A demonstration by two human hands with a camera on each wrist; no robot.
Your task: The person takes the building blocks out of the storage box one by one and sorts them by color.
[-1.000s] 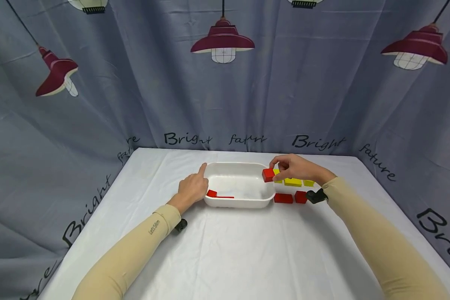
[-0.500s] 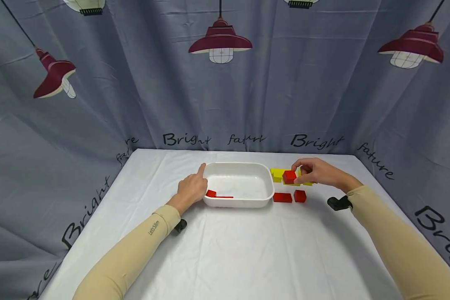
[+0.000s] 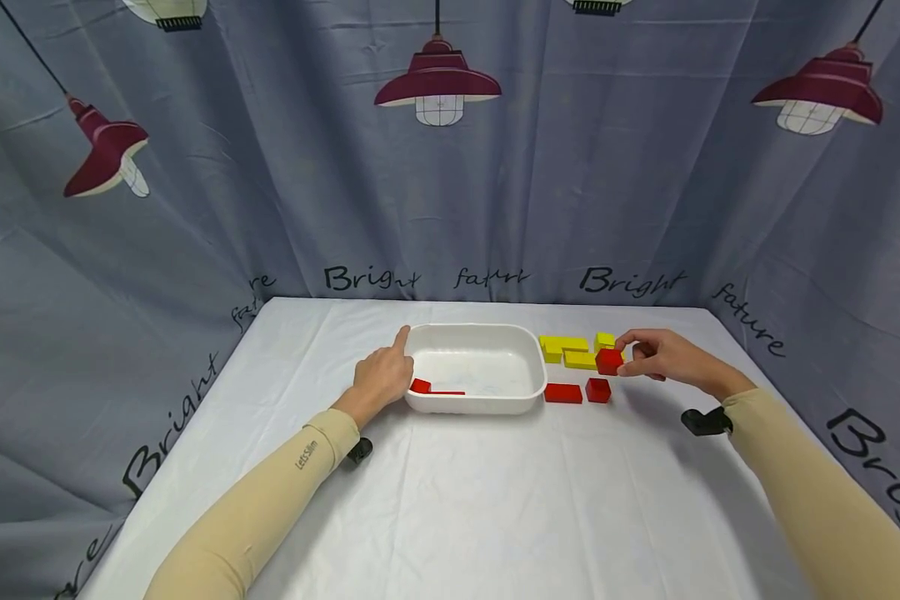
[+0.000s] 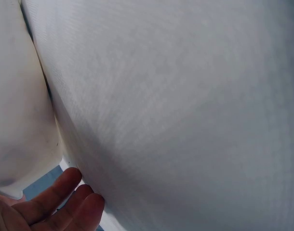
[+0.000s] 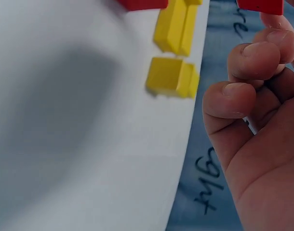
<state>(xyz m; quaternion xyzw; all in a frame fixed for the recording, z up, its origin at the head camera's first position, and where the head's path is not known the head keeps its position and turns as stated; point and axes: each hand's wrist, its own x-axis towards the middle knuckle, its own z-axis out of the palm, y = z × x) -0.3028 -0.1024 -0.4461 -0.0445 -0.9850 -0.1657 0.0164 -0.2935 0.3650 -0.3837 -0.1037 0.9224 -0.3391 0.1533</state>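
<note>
In the head view my left hand (image 3: 379, 375) rests at the left end of a white tray (image 3: 475, 403), its index finger straight along the rim. The left wrist view has its other fingers (image 4: 50, 199) loosely extended beside the tray wall (image 4: 19, 96). Between thumb and fingertips, my right hand (image 3: 663, 357) pinches a red block (image 3: 609, 362), which overlaps a yellow block (image 3: 603, 341) in the head view. That held block (image 5: 260, 6) is partly cut off in the right wrist view. Inside the tray's near left corner shows a small red block (image 3: 421, 386), beside a thin red strip (image 3: 447, 392).
Right of the tray, several yellow blocks (image 3: 579, 360) lie grouped on the white tabletop (image 3: 465, 500). Nearer the front are a long red block (image 3: 563, 393) and a red cube (image 3: 598, 390). A grey-blue curtain (image 3: 307, 167) hangs behind the table.
My right hand has carried the red block rightward from the tray's right rim, past the yellow blocks. The left hand keeps its place at the tray.
</note>
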